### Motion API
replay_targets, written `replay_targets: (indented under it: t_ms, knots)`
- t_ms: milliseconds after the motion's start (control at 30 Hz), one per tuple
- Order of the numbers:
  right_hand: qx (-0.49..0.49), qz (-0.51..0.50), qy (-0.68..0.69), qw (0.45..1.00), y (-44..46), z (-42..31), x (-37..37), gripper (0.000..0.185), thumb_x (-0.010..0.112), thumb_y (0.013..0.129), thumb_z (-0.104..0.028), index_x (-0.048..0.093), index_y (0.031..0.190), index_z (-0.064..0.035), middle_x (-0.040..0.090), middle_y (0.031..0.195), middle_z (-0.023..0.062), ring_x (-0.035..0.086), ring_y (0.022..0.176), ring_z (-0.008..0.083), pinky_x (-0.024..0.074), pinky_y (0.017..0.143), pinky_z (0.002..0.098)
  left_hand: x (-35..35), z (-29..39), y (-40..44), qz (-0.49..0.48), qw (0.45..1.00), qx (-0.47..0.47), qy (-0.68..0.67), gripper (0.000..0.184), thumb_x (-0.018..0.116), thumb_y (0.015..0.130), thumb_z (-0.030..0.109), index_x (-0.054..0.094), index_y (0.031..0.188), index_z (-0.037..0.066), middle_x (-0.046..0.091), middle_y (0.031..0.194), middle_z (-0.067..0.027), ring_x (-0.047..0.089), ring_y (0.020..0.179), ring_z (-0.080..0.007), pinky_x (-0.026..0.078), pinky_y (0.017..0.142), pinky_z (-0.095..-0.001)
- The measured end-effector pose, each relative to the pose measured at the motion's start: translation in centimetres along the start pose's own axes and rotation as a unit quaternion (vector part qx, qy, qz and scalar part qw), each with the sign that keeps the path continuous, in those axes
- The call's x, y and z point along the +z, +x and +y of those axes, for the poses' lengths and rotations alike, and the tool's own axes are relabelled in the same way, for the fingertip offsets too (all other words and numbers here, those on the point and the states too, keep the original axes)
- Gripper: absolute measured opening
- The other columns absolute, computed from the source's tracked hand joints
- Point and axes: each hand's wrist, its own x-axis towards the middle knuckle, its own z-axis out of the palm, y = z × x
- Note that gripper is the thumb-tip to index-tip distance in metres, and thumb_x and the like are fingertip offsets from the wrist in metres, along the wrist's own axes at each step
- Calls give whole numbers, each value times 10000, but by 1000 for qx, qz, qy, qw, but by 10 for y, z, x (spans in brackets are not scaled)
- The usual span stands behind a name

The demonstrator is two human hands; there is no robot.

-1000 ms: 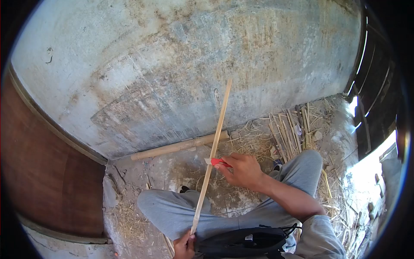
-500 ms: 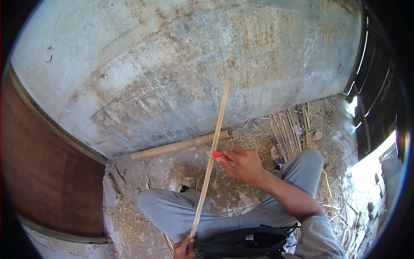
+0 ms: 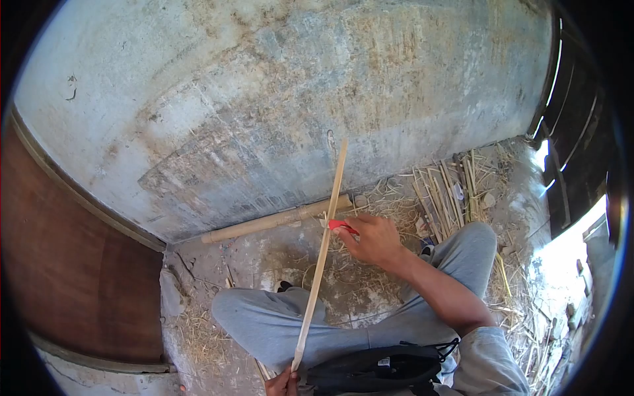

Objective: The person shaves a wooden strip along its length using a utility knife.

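Observation:
A long, pale bamboo strip [image 3: 317, 280] slants up from my lap toward the wall. My left hand [image 3: 282, 383], low in the view, is closed on its near end. In my right hand [image 3: 375, 241] is a red-handled knife [image 3: 339, 225], gripped with the fingers wrapped round the handle. The knife's blade meets the strip past its middle, and a pale curl or the blade itself shows there, too small to tell apart. Across my lap lies a black bag [image 3: 370, 369].
A thick bamboo pole [image 3: 271, 224] lies along the foot of the stained wall [image 3: 277, 112]. Cut bamboo sticks [image 3: 446, 201] and shavings [image 3: 389, 198] litter the floor at the right. A brown panel [image 3: 72, 264] stands at the left.
My right hand and the knife have moved slightly farther along the strip, away from me. The strip's far end has dropped a little, and my left hand is slightly lower.

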Motion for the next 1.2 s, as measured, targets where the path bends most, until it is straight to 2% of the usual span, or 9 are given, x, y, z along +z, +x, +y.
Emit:
replay_targets:
  t_ms: [233,300,333,400,533,600,800,1033,1200]
  knots:
    - [4,7,-11,1000,1,8,3,250,722,851,-312,711,868,-63,633,689,87,635,554,295,497,474,413,-12,-33,-30,-40,999,-35,12,249,553,958,39,647,1172,-48,685,725,-152,664,602,-223,513,543,-329]
    - [4,0,-12,1000,1,9,3,251,722,852,-311,711,867,-61,632,685,88,635,555,298,497,474,413,-15,-37,-35,-88,985,-150,-20,250,560,947,28,639,1161,-73,697,777,-182,670,618,-238,519,549,-333]
    - [9,8,-14,1000,2,9,4,250,719,855,-310,710,855,-60,628,673,92,635,557,298,496,477,414,-16,-33,-33,-89,985,-149,-19,250,560,947,28,639,1161,-73,697,777,-182,670,618,-238,519,549,-333]
    - [16,16,-15,1000,3,14,5,249,715,858,-308,710,843,-59,625,661,95,636,558,298,496,480,415,-18,-21,-30,-59,996,-45,58,258,571,937,24,632,1159,-90,698,815,-215,670,617,-258,525,552,-346]
    - [46,31,-13,998,13,32,-2,254,701,870,-307,718,825,-58,621,642,113,637,567,310,501,502,427,-21,-37,-55,-67,988,-134,-31,265,585,931,29,633,1165,-84,699,845,-233,674,629,-273,533,561,-358]
    - [51,21,-25,998,13,31,-5,256,697,874,-308,721,825,-58,623,643,118,638,570,314,503,511,431,-28,-6,-34,-47,999,3,-10,263,592,930,35,634,1160,-84,696,833,-226,663,610,-279,522,549,-359]
    - [59,22,-26,998,13,28,-3,262,698,874,-313,727,831,-57,641,669,123,647,593,326,516,533,433,-41,-8,-34,-43,999,11,-1,242,574,977,87,649,1149,-67,674,765,-185,564,504,-235,458,474,-334]
    - [89,7,-36,995,18,50,4,307,670,876,-362,732,864,-61,667,712,141,670,628,340,530,565,469,-49,-3,-37,-35,998,41,-13,256,575,981,87,637,1175,-69,637,700,-154,526,490,-199,425,451,-321]
    - [103,-6,-66,993,21,60,5,300,668,872,-356,734,868,-63,675,726,147,672,657,350,538,595,476,-54,-3,-50,-31,999,-29,0,244,579,986,108,656,1156,-49,615,671,-135,488,487,-180,407,450,-315]
